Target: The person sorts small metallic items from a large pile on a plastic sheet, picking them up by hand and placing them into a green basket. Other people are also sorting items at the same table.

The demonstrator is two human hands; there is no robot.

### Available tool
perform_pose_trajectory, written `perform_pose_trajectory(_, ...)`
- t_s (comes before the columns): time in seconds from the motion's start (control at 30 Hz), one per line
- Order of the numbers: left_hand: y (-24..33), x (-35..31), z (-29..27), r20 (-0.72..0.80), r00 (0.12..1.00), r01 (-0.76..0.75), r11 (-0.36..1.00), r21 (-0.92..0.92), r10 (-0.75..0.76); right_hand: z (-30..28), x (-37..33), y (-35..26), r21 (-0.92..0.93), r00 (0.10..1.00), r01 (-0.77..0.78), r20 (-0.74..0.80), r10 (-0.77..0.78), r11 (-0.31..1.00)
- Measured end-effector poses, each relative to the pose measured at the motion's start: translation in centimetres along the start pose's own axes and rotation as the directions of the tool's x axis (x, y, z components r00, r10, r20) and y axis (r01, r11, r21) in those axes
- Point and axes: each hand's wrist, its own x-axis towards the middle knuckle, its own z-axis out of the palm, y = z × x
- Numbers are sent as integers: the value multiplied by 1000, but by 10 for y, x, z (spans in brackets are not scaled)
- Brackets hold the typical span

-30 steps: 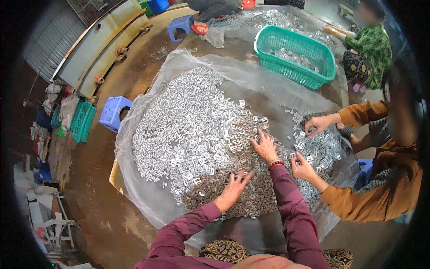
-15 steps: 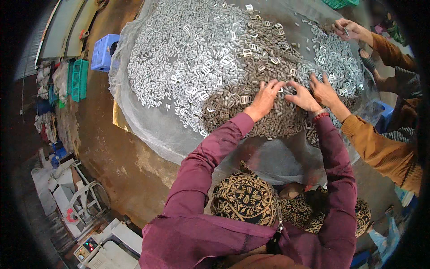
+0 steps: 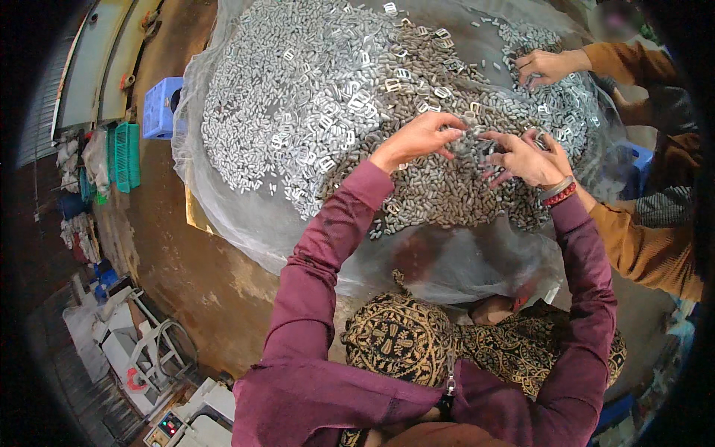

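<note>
Small grey capsule-shaped pieces (image 3: 439,190) lie in a wide heap on a sheer mesh sheet (image 3: 246,231), silvery at left and browner in the middle. Flat slotted metal buckles (image 3: 404,73) are scattered among them. Over the brownish part is my left hand (image 3: 426,140), its fingers apart and pointing right. Facing it, my right hand (image 3: 521,158) has spread fingers too. A loose cluster of grey pieces (image 3: 472,147), smeared by motion, shows between my two hands. Whether any lie in my palms is hidden.
At right, a co-worker's hand (image 3: 550,67) in an ochre sleeve rests over a silvery pile; their other hand is partly hidden behind my right one. A blue crate (image 3: 158,110) and green baskets (image 3: 126,156) stand at left. Machinery (image 3: 141,346) is at lower left.
My hands have come up off the heap a little, the left shifting left, with loose pieces now between them. The co-worker's far hand has moved left and down onto the silvery pile.
</note>
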Motion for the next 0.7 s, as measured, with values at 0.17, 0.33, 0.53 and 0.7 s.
perform_pose_trajectory(0.17, 16, -35, -16, 0, 995, 101, 993, 56, -101, 48, 25, -27, -603, 927, -373, -277, 253, 705)
perform_pose_trajectory(0.33, 3, -57, -25, -136, 979, -52, 829, 556, 153, 42, 36, -30, -723, 925, -353, -366, 103, 594)
perform_pose_trajectory(0.53, -5, -67, -7, -310, 914, 92, 611, 786, 262, 7, 73, 4, -998, 861, 6, -23, -508, 55)
perform_pose_trajectory(0.7, -58, -35, 10, -229, 933, 186, 173, 967, 277, 21, 116, 50, -965, 776, -253, -160, -610, -68)
